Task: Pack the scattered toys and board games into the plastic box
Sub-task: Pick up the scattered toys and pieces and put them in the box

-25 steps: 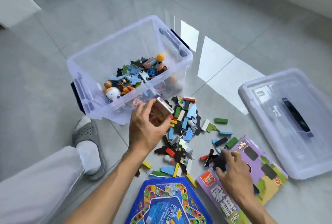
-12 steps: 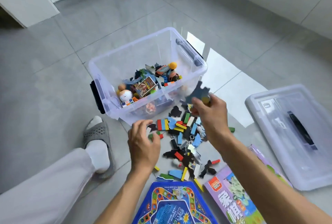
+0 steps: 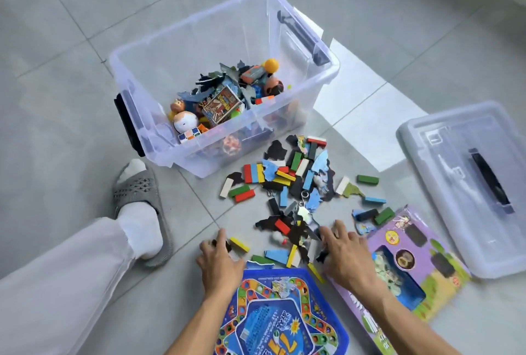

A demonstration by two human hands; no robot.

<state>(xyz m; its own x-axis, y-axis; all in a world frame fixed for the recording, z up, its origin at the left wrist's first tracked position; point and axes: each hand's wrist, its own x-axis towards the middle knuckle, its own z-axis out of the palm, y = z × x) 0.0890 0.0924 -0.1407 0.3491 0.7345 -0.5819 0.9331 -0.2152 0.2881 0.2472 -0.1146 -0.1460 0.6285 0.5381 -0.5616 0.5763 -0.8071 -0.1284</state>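
Where hands reach: mixed colour blocks, plastic box half-full

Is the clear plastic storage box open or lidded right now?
Open. The clear plastic storage box shows toys through its uncovered top; its translucent lid lies on the floor, apart.

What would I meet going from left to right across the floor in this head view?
Grey perforated slipper → clear plastic box holding toys → scattered pile of coloured blocks and puzzle pieces → purple board game box → clear plastic lid with black handle.
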